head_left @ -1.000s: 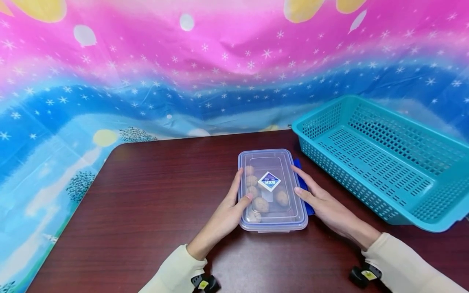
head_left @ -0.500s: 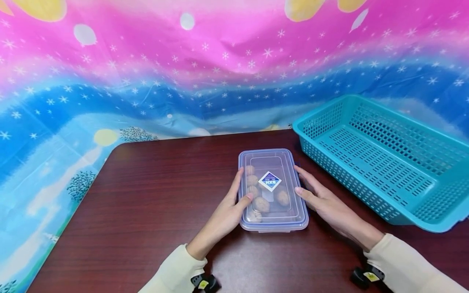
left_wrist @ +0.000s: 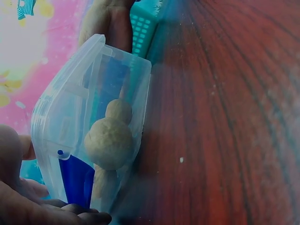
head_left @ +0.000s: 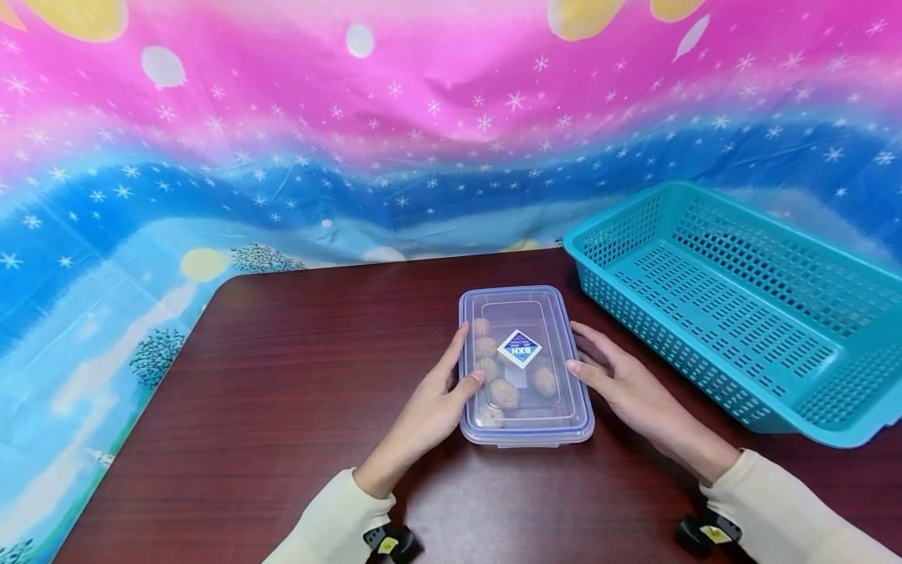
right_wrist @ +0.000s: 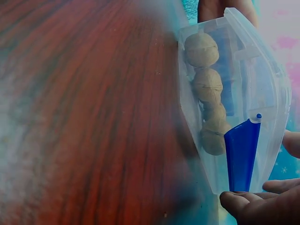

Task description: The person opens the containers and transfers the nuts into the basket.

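Note:
A clear plastic food container (head_left: 539, 419) with a lid and a diamond-shaped label (head_left: 520, 348) stands on the table. Several walnuts (right_wrist: 201, 49) show through its walls, two of them touching in the left wrist view, the nearer walnut (left_wrist: 108, 143) in front. My left hand (head_left: 435, 403) grips the left side, thumb over the lid's edge. Along the opposite side my right hand (head_left: 637, 399) holds on, thumb at the lid's rim and fingers down the wall. A blue latch (left_wrist: 77, 180) hangs against the left wall, and another blue latch (right_wrist: 241, 154) lies along the right wall, fingertips at its lower end.
A turquoise perforated basket (head_left: 669, 345) stands right of the container, close to my right hand. The dark red wooden table (head_left: 317, 352) stretches to the left. Behind it hangs a pink and blue patterned cloth (head_left: 423, 133).
The blue latch on the right side stuck outward a second ago; it has since been pressed down out of the head view. My right fingers moved down with it. The left hand barely moved.

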`<state>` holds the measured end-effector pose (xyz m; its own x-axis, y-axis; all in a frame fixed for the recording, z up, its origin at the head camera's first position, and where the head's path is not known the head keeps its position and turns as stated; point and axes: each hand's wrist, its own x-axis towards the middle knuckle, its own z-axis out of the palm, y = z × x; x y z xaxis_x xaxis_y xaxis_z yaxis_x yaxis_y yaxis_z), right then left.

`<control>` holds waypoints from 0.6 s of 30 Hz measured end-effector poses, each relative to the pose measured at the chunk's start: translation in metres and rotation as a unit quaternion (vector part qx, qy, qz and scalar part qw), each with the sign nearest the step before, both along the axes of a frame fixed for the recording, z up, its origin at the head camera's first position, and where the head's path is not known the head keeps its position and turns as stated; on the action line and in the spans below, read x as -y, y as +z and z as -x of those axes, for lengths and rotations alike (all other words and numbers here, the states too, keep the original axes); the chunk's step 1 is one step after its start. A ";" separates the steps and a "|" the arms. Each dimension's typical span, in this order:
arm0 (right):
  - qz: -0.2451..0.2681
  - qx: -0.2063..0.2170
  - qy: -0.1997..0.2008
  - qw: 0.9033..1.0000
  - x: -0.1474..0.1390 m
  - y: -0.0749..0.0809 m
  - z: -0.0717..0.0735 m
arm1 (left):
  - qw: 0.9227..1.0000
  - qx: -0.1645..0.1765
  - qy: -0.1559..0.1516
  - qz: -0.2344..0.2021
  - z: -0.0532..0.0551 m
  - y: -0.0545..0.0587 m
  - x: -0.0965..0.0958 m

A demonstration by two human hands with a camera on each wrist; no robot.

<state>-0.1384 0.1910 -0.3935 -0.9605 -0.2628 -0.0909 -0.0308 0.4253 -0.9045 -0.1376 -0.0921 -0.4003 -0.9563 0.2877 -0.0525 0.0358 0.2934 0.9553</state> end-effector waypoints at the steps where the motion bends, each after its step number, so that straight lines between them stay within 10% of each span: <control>1: 0.003 -0.002 -0.002 1.000 0.000 0.001 0.000 | 1.000 -0.002 0.000 -0.001 0.000 0.000 0.001; 18: -0.073 -0.038 -0.025 0.996 0.003 0.014 0.008 | 0.997 -0.070 0.010 0.014 0.005 0.005 0.011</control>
